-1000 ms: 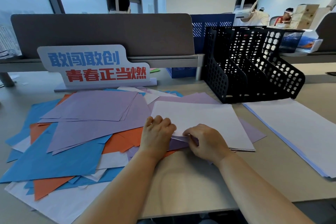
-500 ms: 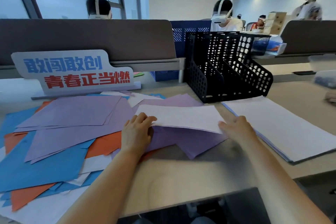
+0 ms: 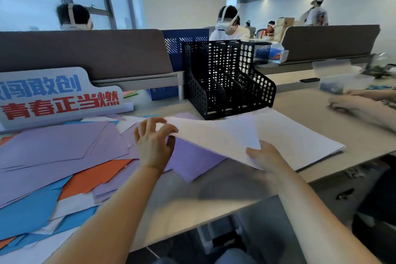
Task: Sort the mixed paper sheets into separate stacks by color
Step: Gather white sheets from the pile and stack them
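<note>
The white sheet [image 3: 216,137] is up off the desk [image 3: 192,208], slanting between the two hands, its far edge near the foot of the black file rack [image 3: 227,79]. The left hand [image 3: 154,143] has the sheet's left corner caught between forefinger and thumb, one above the paper and one below, with the other fingers curled and fanned loosely apart. The right hand [image 3: 265,154] holds the near right corner. Its thumb lies along the top of the edge, but the rest of its fingers are tucked under the paper and blurred, so how they sit I cannot tell.

Under the raised sheet lies a purple sheet [image 3: 192,158], partly covered. The white stack [image 3: 304,143] sits just to the right, its left side hidden behind the lifted paper. On the left is the mixed pile [image 3: 64,169] of purple, orange, blue and white, cut off by the frame edge. The sign [image 3: 57,96] behind it is also cropped on the left. Whether the lifted paper is one sheet or several is hard to make out.
</note>
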A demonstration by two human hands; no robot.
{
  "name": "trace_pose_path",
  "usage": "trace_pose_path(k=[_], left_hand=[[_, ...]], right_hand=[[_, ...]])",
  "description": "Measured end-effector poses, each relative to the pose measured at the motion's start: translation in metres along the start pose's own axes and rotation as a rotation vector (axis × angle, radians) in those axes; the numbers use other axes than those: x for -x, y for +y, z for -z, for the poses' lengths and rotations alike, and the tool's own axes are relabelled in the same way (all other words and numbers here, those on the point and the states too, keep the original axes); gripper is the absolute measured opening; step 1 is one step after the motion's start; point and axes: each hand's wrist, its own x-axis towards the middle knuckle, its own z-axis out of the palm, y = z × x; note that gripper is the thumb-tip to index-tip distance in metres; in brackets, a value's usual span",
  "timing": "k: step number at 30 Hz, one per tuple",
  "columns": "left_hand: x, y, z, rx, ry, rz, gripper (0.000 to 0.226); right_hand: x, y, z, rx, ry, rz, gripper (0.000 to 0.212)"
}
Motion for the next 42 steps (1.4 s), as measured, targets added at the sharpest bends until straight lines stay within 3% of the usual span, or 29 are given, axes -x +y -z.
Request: trace_pose_path(k=[2, 5, 9, 12, 15, 28, 33, 35, 42], left_hand=[[-0.004, 0.027, -0.011, 0.081, -0.01, 0.182, 0.021], [-0.01, 0.068, -0.033, 0.234, -0.157, 0.359, 0.031], [-0.011, 0.123, -0.057, 0.539, -0.546, 0.27, 0.046], [-0.003, 0.153, -0.07, 0.469, -0.965, 0.132, 0.053], [0.005, 0.169, -0.083, 0.428, -1.169, 0.1, 0.057], [0.008, 0.192, -0.097, 0.452, -1.199, 0.12, 0.063], [0.011, 0.195, -0.095, 0.408, -1.186, 0.079, 0.068], [0.01, 0.197, -0.095, 0.404, -1.197, 0.087, 0.069], [0.002, 0.197, -0.1, 0.706, -1.273, 0.478, 0.066]], right_hand=[[0.004, 0.007, 0.021, -0.107, 0.122, 0.101, 0.027], [0.0, 0.021, 0.055, -0.301, 0.36, 0.132, 0.013], [-0.004, 0.039, 0.098, -0.392, 0.629, 0.111, 0.025], [-0.009, 0.048, 0.117, -0.431, 0.749, 0.087, 0.029], [-0.014, 0.056, 0.123, -0.444, 0.774, 0.071, 0.033], [-0.049, 0.047, 0.106, -0.277, 0.519, -0.034, 0.052], [-0.045, 0.046, 0.107, -0.062, 0.63, -0.041, 0.081], [-0.041, 0.047, 0.103, -0.039, 0.617, -0.046, 0.084], [-0.031, 0.046, 0.104, -0.18, 0.566, -0.031, 0.068]])
